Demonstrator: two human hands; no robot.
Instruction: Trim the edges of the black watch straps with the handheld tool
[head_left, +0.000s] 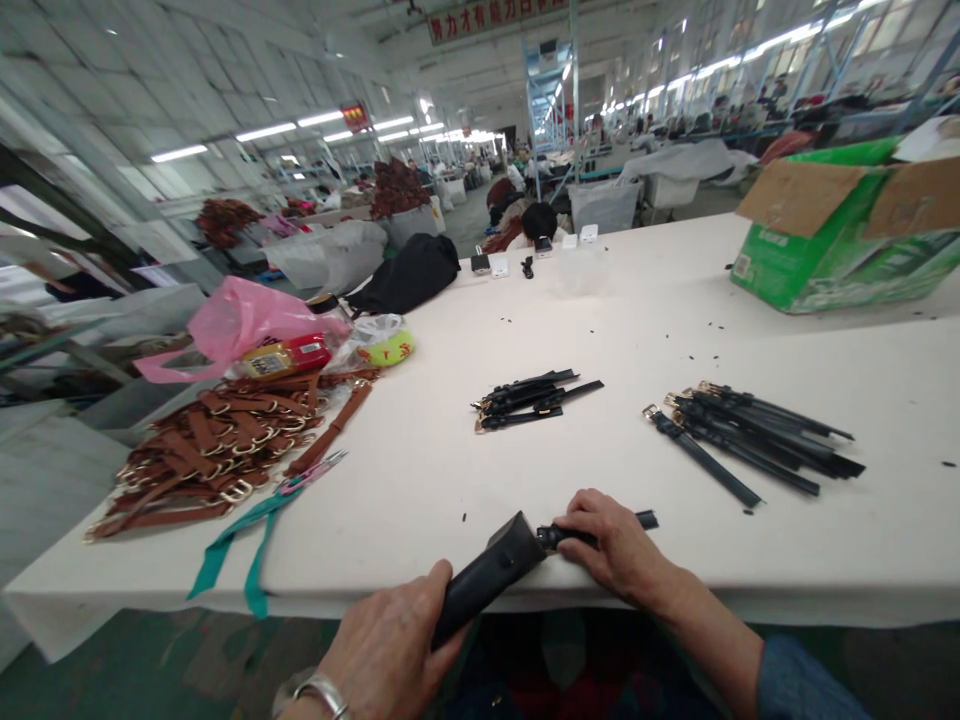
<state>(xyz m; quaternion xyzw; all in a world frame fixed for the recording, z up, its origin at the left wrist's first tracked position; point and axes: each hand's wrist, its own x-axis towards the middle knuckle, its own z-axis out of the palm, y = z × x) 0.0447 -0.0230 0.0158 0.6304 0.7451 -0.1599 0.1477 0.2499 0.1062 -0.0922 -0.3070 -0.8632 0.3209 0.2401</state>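
My left hand (394,635), with a silver bangle at its wrist, is wrapped round a thick black handheld tool (487,575); its exact kind I cannot make out. The tool's wide end points up and right, close to the buckle end of a short black strap (646,519). Between thumb and fingers, my right hand (611,545) grips that strap near the table's front edge. Whether tool and strap touch is unclear. Beyond my hands lies a small bunch of black buckled straps (525,398), and a larger pile of them (757,440) is farther right.
Brown buckled straps (217,440) are heaped at the left, beside pink-handled scissors (311,474) tied with teal ribbon (225,545). Behind them are a pink bag (247,320) and a black cloth item (412,275). A green carton (840,250) stands back right on the white table (420,440).
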